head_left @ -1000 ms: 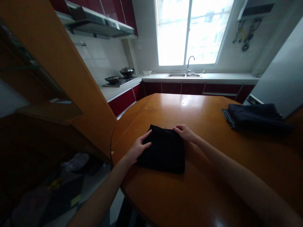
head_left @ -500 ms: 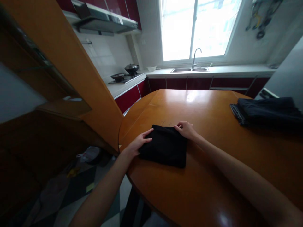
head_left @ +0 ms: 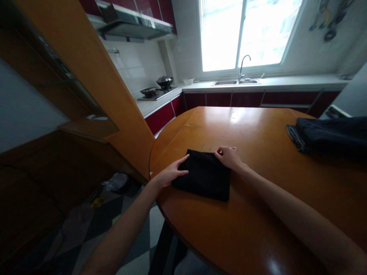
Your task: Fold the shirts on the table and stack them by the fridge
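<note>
A folded black garment (head_left: 205,179) lies flat as a neat, roughly square bundle near the left end of the wooden table. My left hand (head_left: 171,173) rests along its left side, thumb and fingers spread apart over the cloth. At the far right corner, my right hand (head_left: 229,157) has its fingers curled over the edge, with thumb and fingertips pinching the fabric. The fingertips of the right hand are partly hidden from view.
Folded dark jeans (head_left: 335,133) lie at the right of the wooden table (head_left: 258,214). A wooden cabinet (head_left: 132,126) rises beside the table's left edge. Beyond are a stove with a pot (head_left: 164,81) and a sink (head_left: 226,83). Bags (head_left: 116,182) sit on the checkered floor.
The view has shifted slightly, so everything appears a little further right. Both hands keep nearly the same places on the black garment.
</note>
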`<state>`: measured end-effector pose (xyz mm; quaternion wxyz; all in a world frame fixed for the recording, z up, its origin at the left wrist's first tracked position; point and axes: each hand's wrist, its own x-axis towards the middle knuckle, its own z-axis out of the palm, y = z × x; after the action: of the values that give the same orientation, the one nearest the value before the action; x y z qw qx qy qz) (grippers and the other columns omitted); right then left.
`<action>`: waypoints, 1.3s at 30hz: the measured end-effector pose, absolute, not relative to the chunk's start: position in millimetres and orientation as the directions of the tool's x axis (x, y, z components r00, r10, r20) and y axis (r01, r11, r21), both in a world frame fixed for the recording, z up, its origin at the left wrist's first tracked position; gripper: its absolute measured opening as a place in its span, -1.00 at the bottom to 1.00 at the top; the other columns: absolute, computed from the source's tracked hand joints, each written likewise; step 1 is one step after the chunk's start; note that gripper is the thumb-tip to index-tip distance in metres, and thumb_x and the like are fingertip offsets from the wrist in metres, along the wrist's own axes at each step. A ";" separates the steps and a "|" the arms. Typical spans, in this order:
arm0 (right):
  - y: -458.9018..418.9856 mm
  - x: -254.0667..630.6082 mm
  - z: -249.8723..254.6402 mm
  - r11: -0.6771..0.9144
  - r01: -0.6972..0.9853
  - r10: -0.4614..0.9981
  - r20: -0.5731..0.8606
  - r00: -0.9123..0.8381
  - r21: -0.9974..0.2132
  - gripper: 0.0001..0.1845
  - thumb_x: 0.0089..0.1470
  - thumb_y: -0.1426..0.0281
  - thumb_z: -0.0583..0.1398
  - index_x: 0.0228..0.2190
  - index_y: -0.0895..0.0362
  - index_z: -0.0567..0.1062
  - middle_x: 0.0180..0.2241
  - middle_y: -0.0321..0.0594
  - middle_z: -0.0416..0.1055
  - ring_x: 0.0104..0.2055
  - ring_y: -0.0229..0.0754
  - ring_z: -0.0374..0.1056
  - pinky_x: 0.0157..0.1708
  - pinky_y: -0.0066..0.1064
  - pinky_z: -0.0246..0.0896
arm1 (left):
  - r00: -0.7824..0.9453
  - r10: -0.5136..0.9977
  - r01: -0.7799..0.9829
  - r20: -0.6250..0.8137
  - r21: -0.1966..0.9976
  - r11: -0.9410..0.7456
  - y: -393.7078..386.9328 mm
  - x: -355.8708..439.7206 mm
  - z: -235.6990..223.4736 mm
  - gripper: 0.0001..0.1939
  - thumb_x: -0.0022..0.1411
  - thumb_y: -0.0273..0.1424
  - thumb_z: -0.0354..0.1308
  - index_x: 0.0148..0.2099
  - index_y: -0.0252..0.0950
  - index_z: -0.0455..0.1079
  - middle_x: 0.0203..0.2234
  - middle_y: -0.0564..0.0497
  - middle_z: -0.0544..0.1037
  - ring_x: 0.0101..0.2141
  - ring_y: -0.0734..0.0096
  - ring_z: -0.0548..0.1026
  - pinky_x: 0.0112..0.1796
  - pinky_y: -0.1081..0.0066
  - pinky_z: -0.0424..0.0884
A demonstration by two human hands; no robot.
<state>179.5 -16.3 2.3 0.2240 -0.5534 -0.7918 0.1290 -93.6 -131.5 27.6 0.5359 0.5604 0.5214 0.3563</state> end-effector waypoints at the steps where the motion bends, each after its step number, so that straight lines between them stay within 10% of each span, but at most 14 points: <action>1: -16.1 179.1 1.8 0.348 0.819 0.937 0.209 -0.281 -0.456 -0.65 0.22 0.12 0.17 -0.29 0.10 0.62 -0.28 -0.09 0.61 -0.13 0.00 0.49 0.09 -0.12 0.02 | 0.195 0.972 0.249 -0.135 0.965 0.084 -131.4 -95.4 25.9 -0.03 0.07 -0.30 0.42 0.45 -0.16 0.07 0.39 -0.13 0.14 0.31 0.04 0.24 0.30 0.07 0.12; 9: -15.3 176.9 4.0 0.298 0.794 0.955 0.160 -0.252 -0.529 -0.70 0.17 0.12 0.24 -0.26 0.08 0.61 -0.24 -0.11 0.62 -0.11 -0.02 0.49 -0.02 -0.22 0.14 | 0.112 0.990 0.797 0.090 0.587 -0.143 -105.8 -87.4 40.4 -0.24 0.18 -0.25 0.29 0.38 -0.30 0.21 0.44 -0.21 -0.05 0.39 -0.09 0.00 0.32 0.09 0.04; 16: -16.7 176.6 5.5 0.287 0.808 0.958 0.151 -0.245 -0.515 -0.73 0.17 0.19 0.23 -0.21 0.10 0.60 -0.21 -0.10 0.63 -0.07 -0.02 0.51 -0.04 -0.24 0.17 | 0.522 0.851 0.820 0.055 0.241 -0.519 -85.5 4.5 27.9 -0.42 0.49 -0.28 -0.17 0.46 -0.38 0.00 0.42 -0.20 0.05 0.40 0.20 -0.02 0.33 0.12 -0.04; 31: -8.3 187.7 -9.9 0.132 0.741 0.988 0.148 -0.044 -0.658 -0.72 0.19 0.15 0.17 -0.36 0.06 0.57 -0.35 -0.24 0.61 -0.19 -0.09 0.50 -0.02 -0.23 0.08 | 0.173 0.985 0.985 -0.006 0.032 -0.172 -97.7 -6.6 -3.6 -0.12 0.43 0.12 -0.43 0.50 -0.45 -0.14 0.45 -0.16 -0.19 0.43 0.04 -0.27 0.34 -0.10 -0.23; 39: -23.6 191.8 2.6 0.233 0.914 0.898 0.434 -0.071 -0.332 -0.74 0.23 0.29 0.12 -0.17 0.17 0.52 -0.12 0.05 0.52 0.02 0.09 0.33 0.14 0.01 -0.11 | 0.167 0.986 0.984 -0.014 0.059 -0.166 -95.8 -5.8 -3.0 -0.13 0.43 0.12 -0.40 0.49 -0.44 -0.13 0.45 -0.18 -0.19 0.43 0.04 -0.25 0.33 -0.11 -0.22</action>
<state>191.8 -23.6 2.6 0.2847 -0.6191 -0.7317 -0.0140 -5.8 -95.8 -3.0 0.0273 0.7634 0.6452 0.0138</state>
